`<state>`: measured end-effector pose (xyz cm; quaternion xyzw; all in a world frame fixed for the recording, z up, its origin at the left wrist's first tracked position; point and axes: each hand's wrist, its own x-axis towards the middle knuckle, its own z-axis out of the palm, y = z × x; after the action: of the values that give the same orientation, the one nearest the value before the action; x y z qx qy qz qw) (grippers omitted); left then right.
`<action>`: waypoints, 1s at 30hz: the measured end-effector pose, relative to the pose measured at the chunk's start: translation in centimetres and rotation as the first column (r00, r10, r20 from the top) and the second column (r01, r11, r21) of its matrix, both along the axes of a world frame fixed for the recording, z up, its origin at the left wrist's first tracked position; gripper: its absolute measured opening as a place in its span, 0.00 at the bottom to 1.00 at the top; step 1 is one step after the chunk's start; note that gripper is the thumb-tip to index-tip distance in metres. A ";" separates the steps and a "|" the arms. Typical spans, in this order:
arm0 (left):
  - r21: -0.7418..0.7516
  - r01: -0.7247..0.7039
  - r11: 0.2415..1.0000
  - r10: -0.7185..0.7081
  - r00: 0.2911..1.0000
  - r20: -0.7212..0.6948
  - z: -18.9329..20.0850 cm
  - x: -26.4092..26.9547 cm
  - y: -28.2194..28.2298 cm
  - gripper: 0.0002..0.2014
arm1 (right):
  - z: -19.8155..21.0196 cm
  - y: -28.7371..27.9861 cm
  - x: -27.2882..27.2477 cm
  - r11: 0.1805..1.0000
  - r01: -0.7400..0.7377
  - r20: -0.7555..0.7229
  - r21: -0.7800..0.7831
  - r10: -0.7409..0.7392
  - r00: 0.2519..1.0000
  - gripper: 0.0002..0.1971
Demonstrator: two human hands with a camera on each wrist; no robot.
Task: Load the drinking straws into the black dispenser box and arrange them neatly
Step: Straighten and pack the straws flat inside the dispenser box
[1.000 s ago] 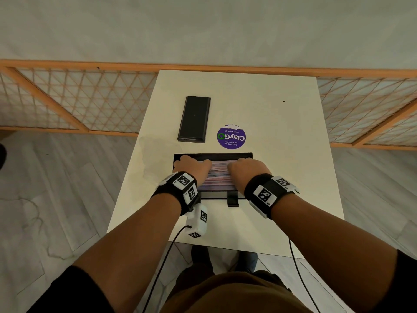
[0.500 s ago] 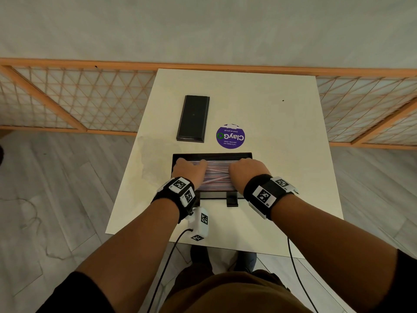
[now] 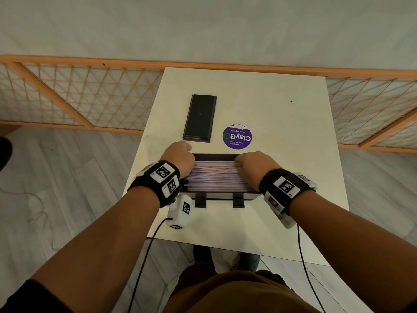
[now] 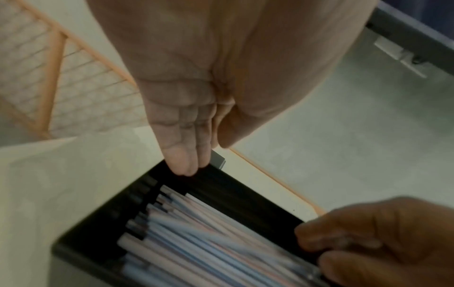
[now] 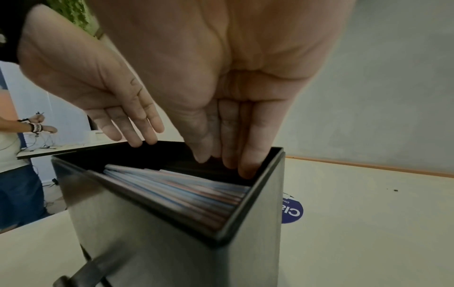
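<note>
The black dispenser box [image 3: 214, 157] stands near the front of the white table [image 3: 288, 114], open at the top and filled with pale pink and blue straws [image 3: 214, 178] lying lengthwise, a few crossed. My left hand [image 3: 178, 157] is at the box's left end. Its straight fingertips [image 4: 186, 169] touch the back left corner of the rim. My right hand [image 3: 253, 162] is at the right end, with straight fingers [image 5: 230, 155] reaching down inside the box beside the ends of the straws [image 5: 176, 188]. Neither hand holds anything.
The box's black lid [image 3: 199, 118] lies flat behind the box on the left. A purple round sticker [image 3: 237, 136] is on the table beside it. A wooden lattice railing [image 3: 67, 98] runs behind the table. Another person [image 5: 14, 145] stands far off.
Both hands have moved off the middle of the straws and apart, the left to the box's left back corner, the right to its right end.
</note>
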<state>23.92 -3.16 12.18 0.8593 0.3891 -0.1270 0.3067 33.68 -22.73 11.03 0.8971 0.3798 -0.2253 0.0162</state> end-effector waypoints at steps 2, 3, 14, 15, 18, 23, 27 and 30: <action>0.037 0.066 0.997 -0.065 0.997 -0.029 0.0 -0.1 -0.6 0.14 | -0.1 0.4 0.2 0.999 0.003 -0.036 -0.034 -0.004 0.999 0.10; 0.061 0.107 0.992 -0.104 0.993 -0.058 0.0 -0.2 -1.0 0.11 | -0.1 0.5 0.3 0.999 0.004 -0.045 -0.052 -0.006 0.999 0.10; -0.131 -0.075 0.989 0.058 0.990 -0.130 -2.0 -0.4 -4.7 0.14 | -1.4 1.4 -0.1 0.987 -0.046 -0.032 -0.153 0.041 0.999 0.11; -0.148 -0.092 0.985 0.072 0.989 -0.133 -2.1 -0.3 -4.8 0.15 | -1.3 1.3 0.0 0.988 -0.048 -0.029 -0.148 0.044 0.999 0.10; -0.154 -0.108 0.982 0.087 0.986 -0.142 -2.4 -0.4 -4.8 0.26 | -1.2 1.0 0.2 0.992 -0.050 -0.065 -0.115 0.042 0.997 0.08; -0.040 0.010 0.999 -0.015 0.993 -0.120 -1.7 -1.1 -3.9 0.15 | -0.7 0.5 0.1 1.000 -0.024 -0.134 -0.015 0.021 0.991 0.12; 0.102 0.161 0.982 -0.154 0.985 -0.070 -1.5 -1.8 -3.1 0.14 | -0.6 -0.1 0.1 0.997 -0.074 -0.164 -0.016 0.071 0.984 0.16; 0.155 0.256 0.954 -0.256 0.966 -0.017 -1.8 -2.6 -2.6 0.18 | -0.8 -0.2 0.1 0.994 -0.104 -0.122 -0.035 0.099 0.988 0.17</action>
<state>21.30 -5.76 10.36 0.9240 0.2828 -0.1335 0.2202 33.81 -22.93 10.27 0.8609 0.4205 -0.2856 0.0236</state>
